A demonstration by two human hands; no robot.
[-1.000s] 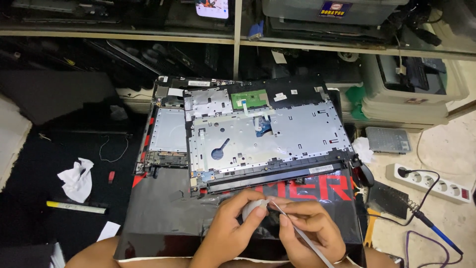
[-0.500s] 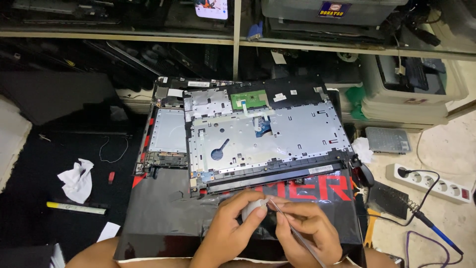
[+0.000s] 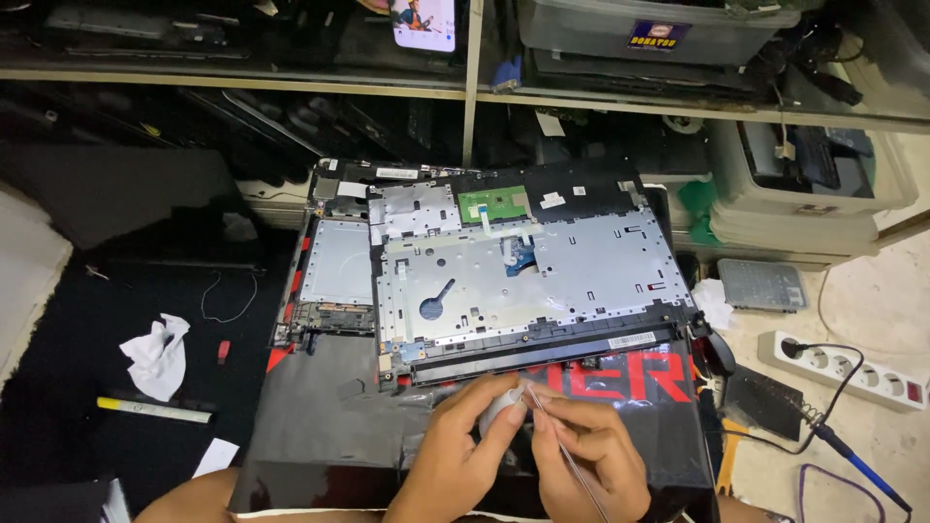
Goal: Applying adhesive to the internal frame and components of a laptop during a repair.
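Observation:
My left hand [image 3: 457, 447] pinches a small pale grey part [image 3: 500, 405] just in front of an opened laptop chassis [image 3: 528, 276]. My right hand [image 3: 586, 455] grips a thin metal tool [image 3: 567, 455] like a pen, its tip touching the pale part. Both hands sit low in the head view, over a black mat with red lettering [image 3: 639, 378]. The chassis shows a silver metal plate, a small green board [image 3: 495, 202] and a black hinge bar along its near edge.
A crumpled white tissue [image 3: 158, 353] and a yellow-tipped marker [image 3: 155, 410] lie on the dark floor at left. A white power strip [image 3: 841, 368] and a soldering iron [image 3: 852, 463] with cable lie at right. Shelves of laptops and plastic bins stand behind.
My hands have stayed in place; the fingers shifted slightly and the tool tip moved a little against the pale part.

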